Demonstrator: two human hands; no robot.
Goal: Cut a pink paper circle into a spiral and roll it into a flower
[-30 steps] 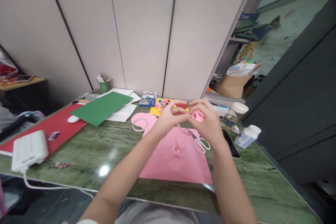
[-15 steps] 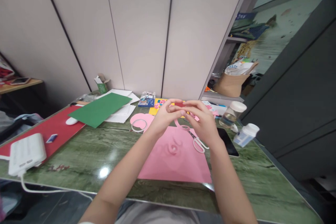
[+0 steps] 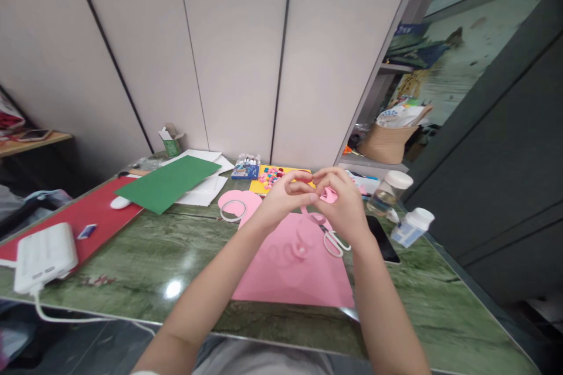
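My left hand (image 3: 284,199) and my right hand (image 3: 342,202) meet above the table with fingers curled and tips close together. Between them they pinch the upper end of a pink paper strip (image 3: 314,218), which dangles in loose spiral curls. Fingers hide the pinched end itself. Below lies a pink paper sheet (image 3: 285,287), flat on the green table. White-handled scissors (image 3: 334,244) rest by its right edge, under my right hand. Left of my hands are a pink rounded paper piece (image 3: 250,200) and a white ring (image 3: 233,211), perhaps a tape roll.
A green sheet (image 3: 169,183) overlaps white papers and a red sheet (image 3: 103,211). A white power bank (image 3: 46,258) with a cable sits at left. Colourful pom-poms (image 3: 270,176) lie on yellow paper at the back. A jar (image 3: 389,192), a white bottle (image 3: 413,227) and a dark tablet (image 3: 382,239) stand right.
Both hands have shifted slightly right, with fingers more curled together. The hanging curls of the strip have swung and changed shape, and more of the pom-poms shows.
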